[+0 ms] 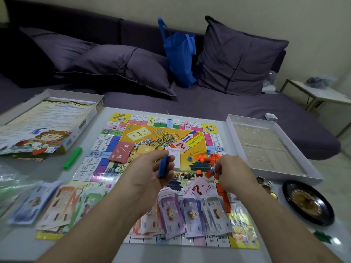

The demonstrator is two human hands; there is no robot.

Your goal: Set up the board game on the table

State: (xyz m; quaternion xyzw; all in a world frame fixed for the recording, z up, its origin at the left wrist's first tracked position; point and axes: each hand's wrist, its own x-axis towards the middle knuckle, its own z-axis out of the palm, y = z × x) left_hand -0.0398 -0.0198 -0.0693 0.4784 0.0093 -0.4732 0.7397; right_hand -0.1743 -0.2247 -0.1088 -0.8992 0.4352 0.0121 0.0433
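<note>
white cardboard made the box lid [51, 118] at the far left, lying open side up with one printed sheet inside; one green stick [73, 158] lay just beside it on the table [106, 249]. three fanned piles of paper money [57, 204] sat near the left edge, half on the game board [117, 147], which lay flat mid-table. one red card deck [121, 151] rested on the board's centre. left hand [150, 173] was curled round one blue stick [163, 167], pinching it upright. below the hands lay three more fans of lilac notes [190, 211] and one pink chance card [197, 188]. right hand [233, 173] had its fingers closed on small orange and blue cubes [207, 158], the loose pile too jumbled to count. one white box tray [273, 149] stood right of the board, one black roulette wheel [307, 204] near it, one die [270, 183] between
</note>
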